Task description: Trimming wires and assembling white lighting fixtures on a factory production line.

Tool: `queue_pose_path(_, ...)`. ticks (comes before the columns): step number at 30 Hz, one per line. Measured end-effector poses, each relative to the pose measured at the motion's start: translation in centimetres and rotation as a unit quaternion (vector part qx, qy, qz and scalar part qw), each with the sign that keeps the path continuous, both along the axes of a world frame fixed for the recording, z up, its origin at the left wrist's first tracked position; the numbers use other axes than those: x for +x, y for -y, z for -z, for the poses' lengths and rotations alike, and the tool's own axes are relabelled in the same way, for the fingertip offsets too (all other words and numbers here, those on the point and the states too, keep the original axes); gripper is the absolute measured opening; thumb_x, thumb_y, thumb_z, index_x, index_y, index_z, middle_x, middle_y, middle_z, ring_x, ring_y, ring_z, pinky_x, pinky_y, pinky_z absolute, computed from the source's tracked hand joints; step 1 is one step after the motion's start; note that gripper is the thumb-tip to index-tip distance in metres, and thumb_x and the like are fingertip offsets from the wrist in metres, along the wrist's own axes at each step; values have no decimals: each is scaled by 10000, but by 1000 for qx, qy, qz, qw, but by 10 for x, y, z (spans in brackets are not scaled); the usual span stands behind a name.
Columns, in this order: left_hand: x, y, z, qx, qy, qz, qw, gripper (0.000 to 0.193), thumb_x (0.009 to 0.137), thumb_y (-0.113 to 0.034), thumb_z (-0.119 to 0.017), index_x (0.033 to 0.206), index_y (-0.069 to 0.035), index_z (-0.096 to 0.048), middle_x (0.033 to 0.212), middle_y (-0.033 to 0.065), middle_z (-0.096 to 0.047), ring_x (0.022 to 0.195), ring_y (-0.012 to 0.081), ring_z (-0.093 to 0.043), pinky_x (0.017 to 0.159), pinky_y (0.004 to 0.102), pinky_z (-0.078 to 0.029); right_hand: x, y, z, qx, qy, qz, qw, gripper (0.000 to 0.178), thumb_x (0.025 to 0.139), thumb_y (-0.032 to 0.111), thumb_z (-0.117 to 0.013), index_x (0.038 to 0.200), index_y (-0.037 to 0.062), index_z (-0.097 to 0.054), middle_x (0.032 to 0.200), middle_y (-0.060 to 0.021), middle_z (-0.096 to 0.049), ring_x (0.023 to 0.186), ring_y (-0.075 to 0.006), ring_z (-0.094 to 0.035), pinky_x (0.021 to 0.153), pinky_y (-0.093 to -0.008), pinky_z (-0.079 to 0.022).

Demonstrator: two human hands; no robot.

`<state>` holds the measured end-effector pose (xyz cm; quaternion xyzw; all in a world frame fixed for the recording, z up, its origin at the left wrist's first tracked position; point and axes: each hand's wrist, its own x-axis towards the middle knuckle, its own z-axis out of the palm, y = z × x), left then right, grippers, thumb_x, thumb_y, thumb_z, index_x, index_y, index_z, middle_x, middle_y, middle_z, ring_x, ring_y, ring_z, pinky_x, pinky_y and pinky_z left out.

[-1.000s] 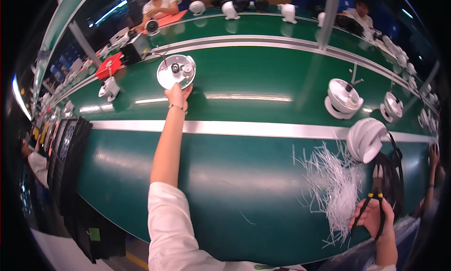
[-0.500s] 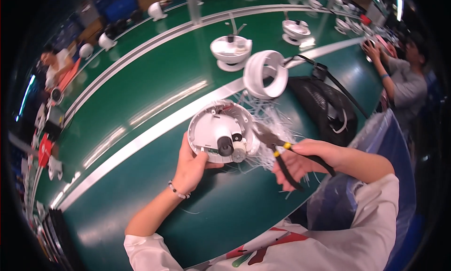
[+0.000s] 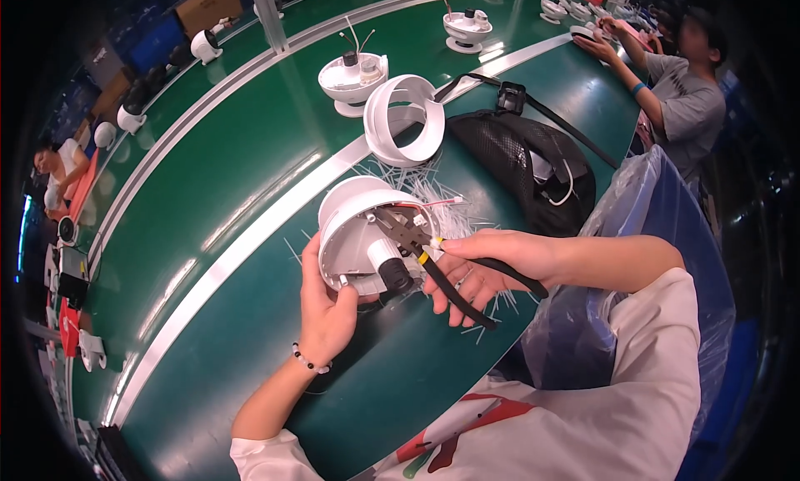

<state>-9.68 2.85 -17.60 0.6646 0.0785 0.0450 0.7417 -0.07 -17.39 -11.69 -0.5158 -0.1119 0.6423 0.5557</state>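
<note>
My left hand point(image 3: 327, 318) grips the lower left rim of a white, bowl-shaped plastic housing point(image 3: 343, 224), tilted with its open side toward me. Inside it sit a black cylindrical part point(image 3: 395, 274), a small white connector and a thin red wire. In my right hand point(image 3: 508, 252) is a pair of cutting pliers point(image 3: 454, 291) with black handles and yellow bands. Their handles are spread, and the jaws reach into the housing near its upper inner wall. Exactly what the jaw tips touch is too small to tell.
White cable-tie offcuts point(image 3: 433, 202) lie behind the housing, beside a white ring-shaped shell point(image 3: 406, 121). A black mesh bag point(image 3: 525, 160) rests to the right. Half-built white units point(image 3: 352, 79) stand on the green conveyor point(image 3: 242, 164). A co-worker point(image 3: 683, 89) is at far right.
The housing has turned and tilted, showing more of its outer shell. The pliers' jaws have moved from its right rim to inside it. The whole view has shifted.
</note>
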Motion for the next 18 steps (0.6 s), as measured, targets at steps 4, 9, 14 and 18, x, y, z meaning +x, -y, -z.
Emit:
queue_pose_path(4,1,-1,0,19,11,-3,1000,621,666,98,-343,1252,-53,-202,1158,116,-343,998,211,-450,666,285,-530,2,-1,1,-4,-5,6,1000,515,849,461,-346,973,-19,-486,874,-121,-541,720,-194,-571,629,-297,-480)
queue_pose_path(9,0,-2,-1,55,26,-4,998,607,659,95,-350,1236,-48,-229,1156,115,-345,1005,209,-444,668,284,-530,2,-1,0,-4,-7,22,1000,510,854,456,-336,970,-17,-487,841,-118,-545,698,-189,-575,616,-294,-485)
queue_pose_path(14,1,-2,-1,26,17,14,999,601,661,82,-346,1234,-53,-227,1152,112,-344,1001,206,-443,669,283,-529,4,2,-3,-14,25,27,999,398,883,326,-315,940,-30,-483,738,-107,-531,590,-189,-563,561,-299,-487)
queue_pose_path(18,1,-1,-2,8,0,18,1000,601,661,77,-346,1234,-55,-221,1153,110,-341,997,208,-448,668,282,-530,0,3,-2,-22,68,42,997,467,866,433,-329,864,0,-502,650,-57,-517,483,-144,-540,434,-250,-470)
